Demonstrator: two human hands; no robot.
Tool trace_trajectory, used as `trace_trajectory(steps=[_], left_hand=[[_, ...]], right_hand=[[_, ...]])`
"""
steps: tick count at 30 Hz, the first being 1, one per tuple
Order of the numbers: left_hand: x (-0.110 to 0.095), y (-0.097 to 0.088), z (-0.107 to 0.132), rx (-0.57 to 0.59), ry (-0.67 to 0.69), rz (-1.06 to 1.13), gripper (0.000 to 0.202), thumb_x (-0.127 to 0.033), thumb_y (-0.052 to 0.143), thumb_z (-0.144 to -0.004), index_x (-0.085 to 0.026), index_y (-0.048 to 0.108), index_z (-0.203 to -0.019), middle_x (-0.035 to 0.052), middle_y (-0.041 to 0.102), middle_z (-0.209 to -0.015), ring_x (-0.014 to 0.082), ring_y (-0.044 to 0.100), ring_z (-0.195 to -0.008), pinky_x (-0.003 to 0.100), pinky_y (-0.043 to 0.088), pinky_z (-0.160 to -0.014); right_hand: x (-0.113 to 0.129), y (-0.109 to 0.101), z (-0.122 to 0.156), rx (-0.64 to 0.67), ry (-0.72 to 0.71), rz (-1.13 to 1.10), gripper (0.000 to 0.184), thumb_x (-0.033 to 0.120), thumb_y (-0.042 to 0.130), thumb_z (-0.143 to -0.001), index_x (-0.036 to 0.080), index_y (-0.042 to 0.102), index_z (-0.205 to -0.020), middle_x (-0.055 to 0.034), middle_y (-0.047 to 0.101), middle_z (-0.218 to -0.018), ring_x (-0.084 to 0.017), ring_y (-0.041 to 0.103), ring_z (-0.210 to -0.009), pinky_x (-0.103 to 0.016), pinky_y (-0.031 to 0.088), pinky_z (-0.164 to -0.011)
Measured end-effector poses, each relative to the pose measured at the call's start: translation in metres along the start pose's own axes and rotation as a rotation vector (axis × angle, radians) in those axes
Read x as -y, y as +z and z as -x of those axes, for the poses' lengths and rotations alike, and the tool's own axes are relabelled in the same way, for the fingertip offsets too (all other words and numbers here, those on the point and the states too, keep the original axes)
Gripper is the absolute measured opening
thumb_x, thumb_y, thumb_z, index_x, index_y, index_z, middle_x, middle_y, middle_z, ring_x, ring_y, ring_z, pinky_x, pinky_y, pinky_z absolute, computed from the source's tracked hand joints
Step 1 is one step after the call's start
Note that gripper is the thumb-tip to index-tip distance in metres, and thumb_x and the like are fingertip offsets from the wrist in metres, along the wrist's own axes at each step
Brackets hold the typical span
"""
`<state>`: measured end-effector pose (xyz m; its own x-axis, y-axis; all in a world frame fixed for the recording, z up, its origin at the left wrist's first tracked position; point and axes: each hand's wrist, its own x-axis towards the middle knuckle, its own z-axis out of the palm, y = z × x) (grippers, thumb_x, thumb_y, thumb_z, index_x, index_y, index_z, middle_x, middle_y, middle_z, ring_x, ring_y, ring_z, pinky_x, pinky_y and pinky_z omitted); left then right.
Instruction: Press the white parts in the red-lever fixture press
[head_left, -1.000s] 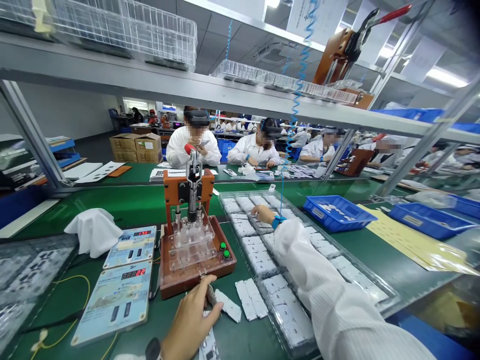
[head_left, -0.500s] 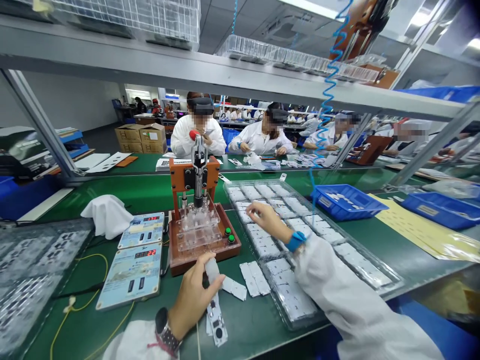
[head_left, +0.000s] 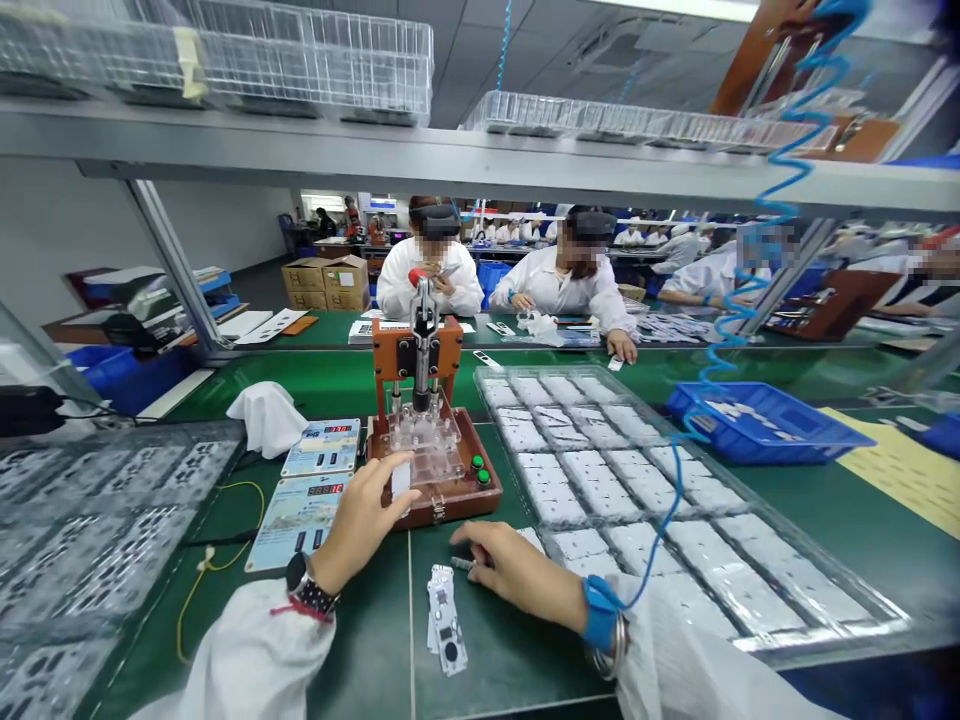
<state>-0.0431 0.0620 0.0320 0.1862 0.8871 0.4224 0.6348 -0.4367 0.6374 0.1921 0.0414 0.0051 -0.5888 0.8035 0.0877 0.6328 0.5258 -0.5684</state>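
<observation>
My left hand [head_left: 360, 520] pinches a small white circuit strip [head_left: 401, 478] and holds it against the front left of a brown press fixture [head_left: 450, 500], which has a clear top plate and two green buttons. Palm down on the green mat, my right hand [head_left: 514, 572] lies in front of the fixture. It covers loose white strips, and a small grey piece [head_left: 462, 563] shows at its fingertips. Two more strips [head_left: 446, 630] lie on the mat between my hands. A blue wrist strap with a coiled cord [head_left: 600, 612] is on my right wrist.
A long clear tray of white parts [head_left: 840, 640] runs along the right. Two counter boxes [head_left: 311, 485], a white cloth [head_left: 266, 415] and dark trays [head_left: 67, 540] are on the left. A blue bin [head_left: 765, 425] sits far right. People in white coats work across the bench.
My right hand drew back from the clear tray to the mat in front of the fixture. My left hand lifted a white strip from the mat up to the fixture.
</observation>
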Motion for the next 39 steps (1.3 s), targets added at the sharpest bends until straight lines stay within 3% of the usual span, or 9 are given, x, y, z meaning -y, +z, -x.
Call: trace_trajectory(steps=[3,5,9,12,16,21,26,32,39], left_hand=[[0.006,-0.004,-0.002,0.064,-0.002,-0.004,0.035,-0.035,0.059,-0.083,-0.027,0.057,-0.117,0.0036,0.062,-0.108,0.0241,0.054,-0.100,0.037,0.041,-0.089],[0.009,-0.006,-0.001,0.089,0.012,0.032,0.034,-0.035,0.062,-0.081,-0.027,0.059,-0.114,0.0033,0.061,-0.110,0.0246,0.051,-0.105,0.038,0.039,-0.092],[0.017,-0.009,-0.003,-0.004,-0.030,0.142,0.031,-0.035,0.054,-0.086,-0.021,0.058,-0.113,0.0060,0.060,-0.116,0.0233,0.053,-0.106,0.036,0.042,-0.091],[0.023,-0.012,-0.018,-0.086,-0.095,0.275,0.037,-0.040,0.047,-0.087,-0.015,0.056,-0.113,0.0083,0.063,-0.107,0.0220,0.059,-0.096,0.032,0.048,-0.081],[0.031,-0.010,-0.047,-0.079,-0.124,0.380,0.045,-0.044,0.051,-0.083,-0.013,0.053,-0.115,0.0089,0.065,-0.100,0.0222,0.063,-0.090,0.031,0.051,-0.074],[0.041,0.008,-0.065,-0.096,-0.095,0.292,0.035,-0.036,0.053,-0.082,-0.014,0.056,-0.109,0.0105,0.065,-0.107,0.0242,0.062,-0.097,0.035,0.049,-0.083],[0.041,0.021,-0.064,-0.165,-0.118,0.103,0.026,-0.028,0.054,-0.083,-0.017,0.061,-0.106,0.0090,0.063,-0.107,0.0266,0.054,-0.104,0.044,0.039,-0.094],[0.026,0.016,-0.057,-0.151,-0.139,-0.110,0.020,-0.023,0.055,-0.082,-0.019,0.066,-0.099,0.0084,0.059,-0.097,0.0308,0.047,-0.102,0.050,0.033,-0.093],[0.024,0.003,-0.047,-0.071,0.007,-0.285,0.031,-0.024,0.049,-0.089,-0.019,0.059,-0.118,0.0093,0.056,-0.114,0.0277,0.045,-0.109,0.044,0.036,-0.094]], right_hand=[[0.006,-0.021,-0.009,-0.006,0.042,-0.288,0.024,0.015,0.059,-0.072,0.025,0.062,-0.094,0.0025,0.052,-0.064,-0.015,0.053,-0.057,-0.028,0.045,-0.051],[0.006,-0.037,-0.019,-0.089,0.024,-0.451,0.027,0.022,0.060,-0.074,0.022,0.060,-0.101,0.0032,0.049,-0.065,-0.012,0.050,-0.056,-0.025,0.042,-0.050],[-0.003,-0.058,-0.052,-0.168,0.033,-0.607,0.047,0.038,0.064,-0.075,0.017,0.052,-0.115,0.0056,0.046,-0.062,-0.008,0.044,-0.046,-0.022,0.038,-0.043],[-0.012,-0.059,-0.081,-0.166,0.041,-0.643,0.045,0.043,0.065,-0.071,0.015,0.054,-0.104,0.0064,0.047,-0.057,-0.009,0.045,-0.044,-0.022,0.038,-0.041],[-0.022,-0.055,-0.110,-0.183,-0.049,-0.562,0.036,0.044,0.067,-0.068,0.014,0.059,-0.085,0.0010,0.054,-0.065,-0.012,0.052,-0.057,-0.026,0.044,-0.054],[-0.030,-0.060,-0.125,-0.179,-0.088,-0.492,0.033,0.045,0.062,-0.073,0.013,0.061,-0.082,-0.0034,0.060,-0.072,-0.014,0.053,-0.063,-0.027,0.044,-0.059],[-0.035,-0.053,-0.134,-0.236,-0.103,-0.402,0.028,0.040,0.058,-0.078,0.014,0.059,-0.088,-0.0018,0.059,-0.072,-0.014,0.052,-0.062,-0.027,0.043,-0.058],[-0.032,-0.045,-0.123,-0.348,-0.121,-0.258,0.023,0.030,0.063,-0.078,0.015,0.061,-0.096,-0.0091,0.063,-0.095,-0.023,0.055,-0.090,-0.038,0.044,-0.083],[-0.029,-0.051,-0.103,-0.161,-0.292,-0.050,0.031,0.033,0.067,-0.079,0.020,0.062,-0.107,-0.0106,0.056,-0.123,-0.027,0.046,-0.118,-0.044,0.036,-0.100]])
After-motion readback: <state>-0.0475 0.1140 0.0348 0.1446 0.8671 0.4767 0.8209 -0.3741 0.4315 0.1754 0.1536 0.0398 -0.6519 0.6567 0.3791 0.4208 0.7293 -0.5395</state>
